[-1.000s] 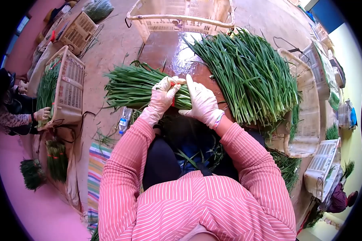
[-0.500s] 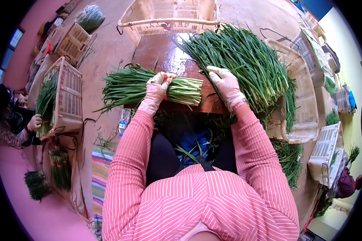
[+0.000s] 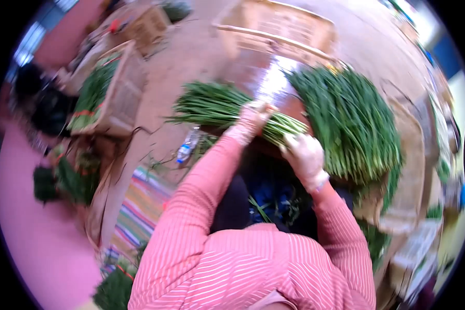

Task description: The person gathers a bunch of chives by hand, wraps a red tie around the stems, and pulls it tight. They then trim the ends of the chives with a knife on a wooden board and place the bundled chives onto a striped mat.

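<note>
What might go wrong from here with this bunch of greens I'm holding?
Your left hand grips the bunch mid-length, so squeezing too hard might bruise it. Your right hand is at the pale stem ends, which could bend if pushed. The larger pile lies close by, so a bump might scatter it.

- Held bunch (image 3: 219,107): long thin grn leaves, pale cut ends; gripped approx. mid-length & at cut ends; upper ctr of frame; lies crosswise, leafy tips fanned to L, pale ends angled down to R.
- Big pile (image 3: 349,121): same type of stalks, dk grn, thick layer, approx. parallel; upper R of frame, just R of bunch; tips up/L, paler ends down/R.
</note>
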The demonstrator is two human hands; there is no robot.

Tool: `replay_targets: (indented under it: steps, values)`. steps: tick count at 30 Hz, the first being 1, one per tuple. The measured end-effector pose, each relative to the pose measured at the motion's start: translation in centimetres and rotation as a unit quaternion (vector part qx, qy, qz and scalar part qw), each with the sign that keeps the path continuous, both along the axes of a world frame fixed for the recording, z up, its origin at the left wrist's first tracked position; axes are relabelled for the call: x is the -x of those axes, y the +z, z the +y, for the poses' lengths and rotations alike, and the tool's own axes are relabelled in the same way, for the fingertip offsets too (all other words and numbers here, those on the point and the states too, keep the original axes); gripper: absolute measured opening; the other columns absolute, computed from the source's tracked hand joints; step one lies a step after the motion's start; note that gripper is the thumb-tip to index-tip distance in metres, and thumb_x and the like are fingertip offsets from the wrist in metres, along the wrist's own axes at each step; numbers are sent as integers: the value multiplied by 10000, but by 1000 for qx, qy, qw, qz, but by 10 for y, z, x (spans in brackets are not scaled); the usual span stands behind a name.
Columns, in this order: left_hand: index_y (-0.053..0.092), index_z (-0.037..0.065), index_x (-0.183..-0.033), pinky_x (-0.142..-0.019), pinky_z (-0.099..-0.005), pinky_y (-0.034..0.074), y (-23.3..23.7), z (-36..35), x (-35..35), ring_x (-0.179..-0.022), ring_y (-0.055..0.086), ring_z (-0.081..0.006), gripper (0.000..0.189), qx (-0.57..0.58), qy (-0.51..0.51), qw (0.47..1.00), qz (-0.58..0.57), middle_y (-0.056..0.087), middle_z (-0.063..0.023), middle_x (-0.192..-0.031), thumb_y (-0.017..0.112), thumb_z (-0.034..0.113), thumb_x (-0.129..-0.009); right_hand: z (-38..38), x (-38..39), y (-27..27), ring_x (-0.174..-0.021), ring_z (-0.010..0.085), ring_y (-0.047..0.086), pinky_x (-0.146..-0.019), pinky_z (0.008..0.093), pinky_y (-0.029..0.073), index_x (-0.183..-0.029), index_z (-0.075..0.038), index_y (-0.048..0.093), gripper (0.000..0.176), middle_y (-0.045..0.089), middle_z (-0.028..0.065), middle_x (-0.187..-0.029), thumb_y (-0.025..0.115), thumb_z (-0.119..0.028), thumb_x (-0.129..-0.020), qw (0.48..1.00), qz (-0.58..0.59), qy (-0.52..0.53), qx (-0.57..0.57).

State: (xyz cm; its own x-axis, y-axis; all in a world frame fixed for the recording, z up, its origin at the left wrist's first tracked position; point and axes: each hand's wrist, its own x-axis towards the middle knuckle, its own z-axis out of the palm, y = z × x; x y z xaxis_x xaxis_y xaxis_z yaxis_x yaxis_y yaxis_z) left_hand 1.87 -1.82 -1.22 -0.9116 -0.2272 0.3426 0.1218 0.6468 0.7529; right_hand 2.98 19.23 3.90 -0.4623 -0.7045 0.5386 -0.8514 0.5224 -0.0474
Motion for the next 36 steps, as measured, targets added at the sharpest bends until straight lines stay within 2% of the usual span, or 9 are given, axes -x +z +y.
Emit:
replay_targets:
  steps: [1, 2, 3, 5, 12, 15, 31, 33, 36]
  values:
    - [666, 58, -855, -717, -300, 504, -5, 0, 2, -733, 625, -158, 148, -45, 0, 999, -22, 671, -81, -806, 698, 202, -846, -1, 0, -6, -652, 229, 549, -585, 391, 436, -927, -141, 602, 264, 533, 34, -731, 722, -251, -719, 1000, 10, 9, 0]
    - [664, 60, -848, -728, -298, 498, -44, -6, 20, -750, 625, -160, 141, -31, -10, 999, 31, 664, -80, -796, 700, 196, -840, 0, 4, -18, -657, 235, 551, -588, 398, 436, -964, -137, 599, 296, 542, 35, -742, 720, -249, -719, 1000, 5, 28, -8]
    - [662, 70, -838, -743, -321, 497, -37, -4, 18, -766, 639, -193, 150, 29, 1, 999, 44, 662, -91, -799, 688, 218, -841, 1, 5, -23, -676, 243, 560, -597, 400, 438, -939, -134, 593, 267, 556, 41, -762, 710, -250, -728, 999, 6, 18, -50]
    - [642, 131, -822, -782, -401, 491, -28, -1, 15, -836, 628, -287, 188, 71, 23, 997, 19, 671, -77, -822, 627, 317, -846, -2, 9, -32, -638, 234, 569, -561, 382, 449, -748, -138, 563, 165, 559, 44, -704, 670, -264, -750, 994, 52, -15, -99]
    - [655, 87, -845, -747, -355, 498, -17, 4, 10, -800, 634, -260, 145, 61, 37, 997, 14, 663, -80, -799, 664, 230, -820, -3, 9, -39, -635, 244, 575, -543, 391, 466, -705, -139, 553, 153, 554, 48, -688, 660, -241, -743, 986, 88, -30, -136]
    - [640, 79, -837, -745, -355, 499, -23, 4, 11, -800, 629, -262, 121, 45, 32, 998, 37, 675, -67, -813, 693, 177, -790, 0, 13, -37, -670, 278, 561, -591, 394, 456, -746, -128, 578, 107, 554, 81, -716, 657, -198, -761, 996, -18, 10, -90]
    - [633, 60, -824, -737, -361, 505, -26, 5, 13, -787, 639, -267, 121, 27, 26, 998, 44, 681, -67, -806, 711, 133, -767, 15, 15, -41, -648, 266, 563, -570, 400, 457, -738, -132, 589, 125, 555, 75, -699, 669, -224, -766, 996, -32, 14, -79]
    - [635, 56, -817, -731, -357, 507, -22, 5, 10, -778, 641, -264, 112, 11, 32, 999, 41, 681, -70, -804, 713, 113, -761, 12, 4, -20, -613, 248, 575, -561, 375, 461, -741, -139, 620, 152, 574, 57, -670, 715, -256, -766, 994, -96, 48, -33]
    - [638, 54, -812, -723, -352, 510, -21, 5, 9, -777, 640, -261, 107, 22, 37, 998, 50, 680, -72, -803, 712, 115, -764, 5, -4, 8, -582, 257, 566, -553, 362, 462, -752, -128, 639, 168, 572, 70, -651, 744, -259, -763, 998, -44, 38, 14]
